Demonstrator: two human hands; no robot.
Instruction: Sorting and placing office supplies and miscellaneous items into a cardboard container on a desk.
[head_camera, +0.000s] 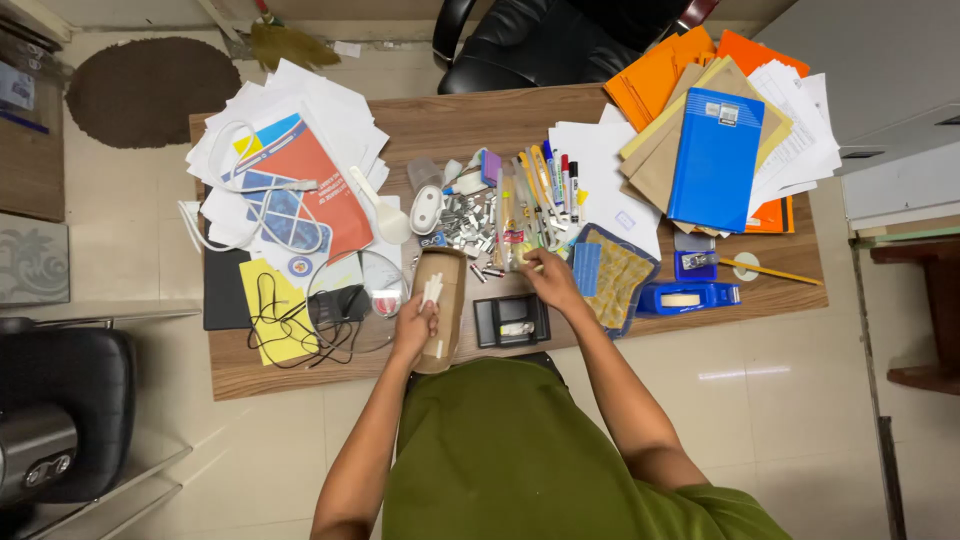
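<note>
I am looking down on an office. A wooden tabletop (500, 115) is crowded with stationery: loose white papers (320, 110), orange folders (655, 75), brown envelopes (665, 150), a blue notebook (715, 160), marker pens (560, 180), a blue tape dispenser (690, 296). A black swivel chair (540, 40) stands behind it on a pale tiled floor (790, 420).

- whatever the right hand (552, 283) is pinching is too small to make out
- left hand (414, 325) covers part of the cardboard tube (441, 300)
- black office chair (530, 40) is cut off by the top edge
- pile of small metal bits (468, 222) is too tiny to identify
</note>
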